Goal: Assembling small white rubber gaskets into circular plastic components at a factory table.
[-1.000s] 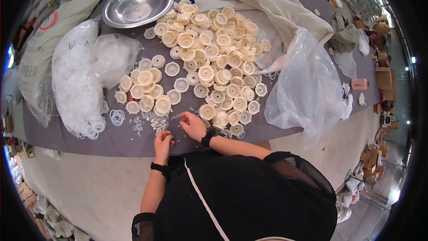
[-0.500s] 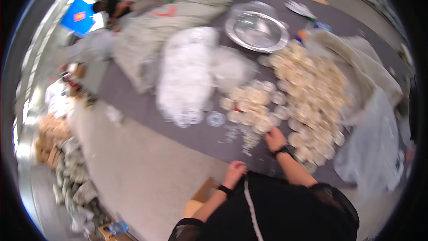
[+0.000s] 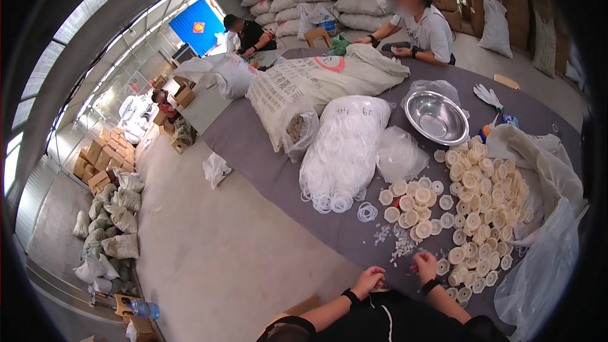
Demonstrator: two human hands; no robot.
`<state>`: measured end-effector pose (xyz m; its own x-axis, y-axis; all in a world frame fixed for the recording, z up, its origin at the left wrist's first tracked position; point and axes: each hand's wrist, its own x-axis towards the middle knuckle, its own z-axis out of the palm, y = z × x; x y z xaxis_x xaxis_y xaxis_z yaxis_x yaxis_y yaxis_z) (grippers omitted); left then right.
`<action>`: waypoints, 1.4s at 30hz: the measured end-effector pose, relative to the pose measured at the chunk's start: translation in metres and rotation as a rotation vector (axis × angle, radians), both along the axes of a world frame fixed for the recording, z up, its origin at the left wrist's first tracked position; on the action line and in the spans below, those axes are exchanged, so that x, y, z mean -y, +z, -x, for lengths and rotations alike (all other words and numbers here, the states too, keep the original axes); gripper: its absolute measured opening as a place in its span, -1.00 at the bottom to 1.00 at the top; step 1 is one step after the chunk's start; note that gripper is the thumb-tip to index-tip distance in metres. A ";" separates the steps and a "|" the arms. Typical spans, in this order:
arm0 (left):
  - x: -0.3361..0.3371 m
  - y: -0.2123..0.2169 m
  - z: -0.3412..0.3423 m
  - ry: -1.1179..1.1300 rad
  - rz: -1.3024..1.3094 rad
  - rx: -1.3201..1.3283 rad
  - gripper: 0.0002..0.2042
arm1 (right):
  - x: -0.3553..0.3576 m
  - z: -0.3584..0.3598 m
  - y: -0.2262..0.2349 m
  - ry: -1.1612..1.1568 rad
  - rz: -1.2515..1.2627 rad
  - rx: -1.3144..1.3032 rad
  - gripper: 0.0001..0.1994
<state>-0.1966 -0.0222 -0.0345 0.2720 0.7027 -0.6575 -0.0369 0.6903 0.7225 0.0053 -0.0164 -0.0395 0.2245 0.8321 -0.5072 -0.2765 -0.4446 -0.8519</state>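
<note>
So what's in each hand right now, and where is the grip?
Cannot be told: left hand is curled at the table edge, right hand beside the small white pieces; anything held is too small to see.

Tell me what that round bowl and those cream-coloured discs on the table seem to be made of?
The bowl looks like polished metal, probably steel: it is silvery and mirrors the light. The cream discs look like matte plastic, perhaps rubber: dull, uniform, moulded with raised rims.

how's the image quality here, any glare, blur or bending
Head view: heavy fisheye bending, with the grey table edge curving and a black rim around the frame; bright daylight blows out the windows at left; a highlight glares in the steel bowl; both hands, left hand and right hand, look sharp.
</note>
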 end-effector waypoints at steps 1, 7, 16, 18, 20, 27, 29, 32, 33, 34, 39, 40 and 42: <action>-0.002 0.004 -0.003 0.020 0.033 0.009 -0.88 | 0.012 0.007 0.006 0.032 0.022 -0.154 -0.88; -0.004 0.010 -0.014 -0.175 0.100 0.245 -0.85 | 0.051 0.033 0.030 0.122 0.112 -0.720 -0.88; -0.003 0.028 -0.026 -0.326 0.085 0.250 -0.83 | 0.072 0.023 0.032 0.007 -0.005 -0.700 -0.89; -0.003 0.028 -0.029 -0.400 0.071 0.234 -0.82 | 0.075 0.019 0.034 0.054 -0.058 -0.666 -0.89; -0.003 0.035 -0.034 -0.409 0.082 0.225 -0.81 | 0.074 0.015 0.035 0.023 -0.063 -0.632 -0.89; 0.007 0.040 -0.053 -0.501 0.036 0.154 -0.77 | 0.088 0.001 0.042 0.021 -0.077 -0.472 -0.87; 0.010 0.033 -0.061 -0.532 0.002 0.132 -0.76 | 0.095 -0.004 0.044 0.003 -0.059 -0.428 -0.85; 0.019 0.025 -0.069 -0.599 -0.074 0.109 -0.75 | 0.106 -0.008 0.053 -0.034 -0.012 -0.396 -0.78; 0.022 0.026 -0.072 -0.622 -0.115 0.082 -0.75 | 0.112 -0.010 0.053 -0.034 -0.006 -0.406 -0.76; 0.023 0.033 -0.077 -0.654 -0.152 0.037 -0.75 | 0.116 -0.013 0.052 -0.050 -0.003 -0.408 -0.75; 0.019 0.051 -0.101 -0.696 -0.244 0.008 -0.75 | 0.117 -0.031 0.031 -0.087 -0.040 -0.462 -0.76; 0.017 0.051 -0.109 -0.710 -0.218 0.037 -0.76 | 0.116 -0.037 0.032 -0.090 -0.100 -0.477 -0.78; 0.013 0.053 -0.122 -0.731 -0.186 0.087 -0.76 | 0.117 -0.048 0.047 -0.112 -0.068 -0.499 -0.78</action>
<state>-0.0748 -0.0354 0.0188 0.7565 0.4207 -0.5006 0.3207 0.4284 0.8448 0.0535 -0.1338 0.0077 0.0580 0.8516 -0.5209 -0.6995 -0.3376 -0.6299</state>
